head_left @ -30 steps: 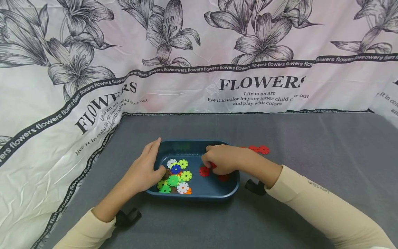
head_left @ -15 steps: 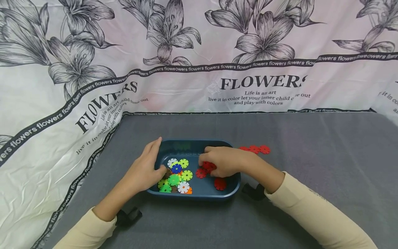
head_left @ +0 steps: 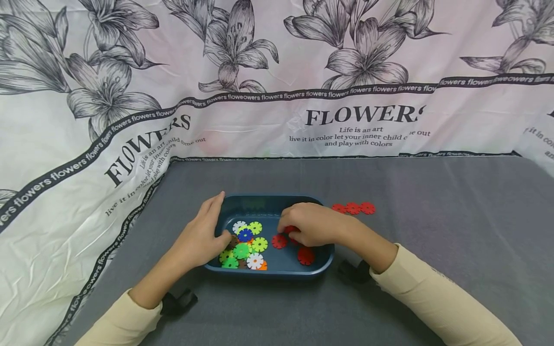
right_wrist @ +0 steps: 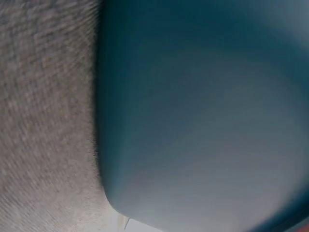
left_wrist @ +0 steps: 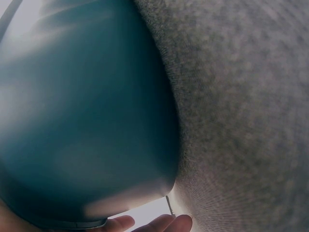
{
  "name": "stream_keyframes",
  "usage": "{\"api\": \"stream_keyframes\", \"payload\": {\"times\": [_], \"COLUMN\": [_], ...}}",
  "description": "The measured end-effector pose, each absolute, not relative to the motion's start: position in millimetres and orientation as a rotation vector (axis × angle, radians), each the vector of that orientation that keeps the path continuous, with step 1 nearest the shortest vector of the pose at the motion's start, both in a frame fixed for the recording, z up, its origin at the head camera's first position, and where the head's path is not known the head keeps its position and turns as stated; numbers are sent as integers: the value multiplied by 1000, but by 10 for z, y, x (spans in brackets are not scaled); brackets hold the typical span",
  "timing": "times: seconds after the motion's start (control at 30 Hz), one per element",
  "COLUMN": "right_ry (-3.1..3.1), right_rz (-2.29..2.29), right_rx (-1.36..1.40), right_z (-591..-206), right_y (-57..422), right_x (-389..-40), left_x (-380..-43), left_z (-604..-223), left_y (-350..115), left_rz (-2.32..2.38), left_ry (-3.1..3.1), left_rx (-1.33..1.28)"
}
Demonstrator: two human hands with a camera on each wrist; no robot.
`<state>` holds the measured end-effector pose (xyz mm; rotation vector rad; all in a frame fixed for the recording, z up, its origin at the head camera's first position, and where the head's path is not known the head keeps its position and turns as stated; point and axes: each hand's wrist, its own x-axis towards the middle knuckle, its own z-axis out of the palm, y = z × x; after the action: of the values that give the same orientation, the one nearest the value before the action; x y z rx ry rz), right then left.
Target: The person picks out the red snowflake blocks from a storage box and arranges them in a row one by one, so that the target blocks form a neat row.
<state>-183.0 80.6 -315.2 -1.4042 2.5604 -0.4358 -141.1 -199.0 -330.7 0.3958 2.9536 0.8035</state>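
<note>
A dark blue plastic tub (head_left: pixel 268 273) with rounded corners stands on the grey cloth. My left hand (head_left: pixel 199 236) grips its left wall, thumb over the rim inside and fingers along the outside; fingertips (left_wrist: pixel 178 223) show past the wall in the left wrist view. Inside the tub, my right hand (head_left: pixel 318 223) reaches over the right wall and pinches at a red notched disc (head_left: pixel 291 229), partly hidden by the fingers. Another red disc (head_left: pixel 279 241) lies just left of the fingertips, and one more red disc (head_left: pixel 306 256) lies below the hand. The right wrist view shows mostly tub wall (right_wrist: pixel 203 121).
In the tub's left half lies a heap of notched discs, among them a green disc (head_left: pixel 241 251), a blue disc (head_left: pixel 245 234) and a white disc (head_left: pixel 255 261). Beyond the right wall, red discs (head_left: pixel 353 208) lie in a row. A flower-printed curtain (head_left: pixel 259 125) borders the back.
My right hand has shifted slightly within the tub, drawing back so the red disc below it shows fully. The red disc at its fingertips moved a little left. The left hand stays put.
</note>
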Motion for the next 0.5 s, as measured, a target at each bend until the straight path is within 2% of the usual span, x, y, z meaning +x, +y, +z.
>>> {"api": "stream_keyframes", "payload": {"times": [0.23,0.5], "right_ry": [2587,2569], "right_rz": [-574,-680], "right_rx": [-1465,-1382], "right_z": [-3162,-3157], "right_y": [819,818], "right_x": [-1846,-1866], "left_x": [-1410,-1413], "left_z": [-3301,-3315], "left_y": [-1987,-1993], "left_rz": [804,798], "left_ry": [2954,2964], "left_rx": [396,396]}}
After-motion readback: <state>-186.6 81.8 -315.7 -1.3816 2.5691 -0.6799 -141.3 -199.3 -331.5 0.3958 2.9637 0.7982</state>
